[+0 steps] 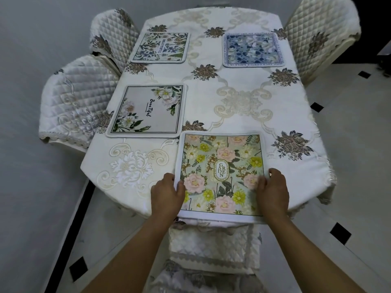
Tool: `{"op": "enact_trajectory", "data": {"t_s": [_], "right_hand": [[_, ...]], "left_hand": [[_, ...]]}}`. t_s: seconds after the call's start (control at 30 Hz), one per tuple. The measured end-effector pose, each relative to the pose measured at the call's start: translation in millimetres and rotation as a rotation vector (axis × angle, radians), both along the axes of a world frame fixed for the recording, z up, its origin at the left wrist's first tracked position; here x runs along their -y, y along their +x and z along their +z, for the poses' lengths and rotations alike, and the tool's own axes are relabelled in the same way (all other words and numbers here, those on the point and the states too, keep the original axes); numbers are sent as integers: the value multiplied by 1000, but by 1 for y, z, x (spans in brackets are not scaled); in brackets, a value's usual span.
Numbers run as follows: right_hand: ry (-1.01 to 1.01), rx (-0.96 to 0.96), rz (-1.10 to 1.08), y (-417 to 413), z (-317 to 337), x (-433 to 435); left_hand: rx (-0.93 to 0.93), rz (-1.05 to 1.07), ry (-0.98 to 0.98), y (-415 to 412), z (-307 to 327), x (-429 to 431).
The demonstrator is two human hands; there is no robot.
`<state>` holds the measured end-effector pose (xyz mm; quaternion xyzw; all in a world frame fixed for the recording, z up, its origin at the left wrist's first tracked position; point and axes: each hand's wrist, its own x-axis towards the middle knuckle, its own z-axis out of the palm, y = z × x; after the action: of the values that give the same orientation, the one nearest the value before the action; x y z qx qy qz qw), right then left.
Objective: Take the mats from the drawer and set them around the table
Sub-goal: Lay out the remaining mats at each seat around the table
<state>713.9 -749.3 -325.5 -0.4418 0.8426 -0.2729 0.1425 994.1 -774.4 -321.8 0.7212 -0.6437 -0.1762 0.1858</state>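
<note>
A green floral mat marked "GARDEN" (222, 172) lies at the near edge of the table (243, 98). My left hand (167, 193) grips its left edge, thumb on top. Gripping the opposite edge the same way is my right hand (273, 189). Three other mats lie flat on the cloth: a grey one with white flowers (146, 111) at the left, a white one with blue and green plants (159, 47) at the far left, and a blue floral one (252, 49) at the far right.
Quilted cream chairs stand around the table: two on the left (78, 96) (110, 34), one at the far right (319, 32), one tucked under the near edge (213, 246). Pale floor tiles with black insets lie on both sides.
</note>
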Motion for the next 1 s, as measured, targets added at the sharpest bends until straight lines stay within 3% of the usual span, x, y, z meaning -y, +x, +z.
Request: {"op": "enact_trajectory", "data": {"t_s": [0.1,0.23,0.33,0.43,0.5,0.63,0.73,0.87,1.0], "right_hand": [[20,-38,0,2,1,2],[-103,-264,89,8,-2,2],[-211,-311,395,36,-1,3],[-46,-239,702,76,-10,-5],[28,-240,787,89,-18,-8],[90,-329,808,74,-25,-8],[146,-327,699,37,-25,-15],[203,-288,568,-20,-22,-26],[232,-299,564,-15,-16,3]], "left_hand": [[113,12,21,-7,-3,2],[137,6,-23,-19,-8,3],[144,-147,-88,-37,-11,6],[202,-306,-58,-59,-16,2],[259,-340,-7,-63,-24,0],[293,-387,-13,-50,-29,1],[276,-395,2,-34,-31,1],[208,-347,86,-18,-28,7],[171,-205,90,-41,-21,51]]}}
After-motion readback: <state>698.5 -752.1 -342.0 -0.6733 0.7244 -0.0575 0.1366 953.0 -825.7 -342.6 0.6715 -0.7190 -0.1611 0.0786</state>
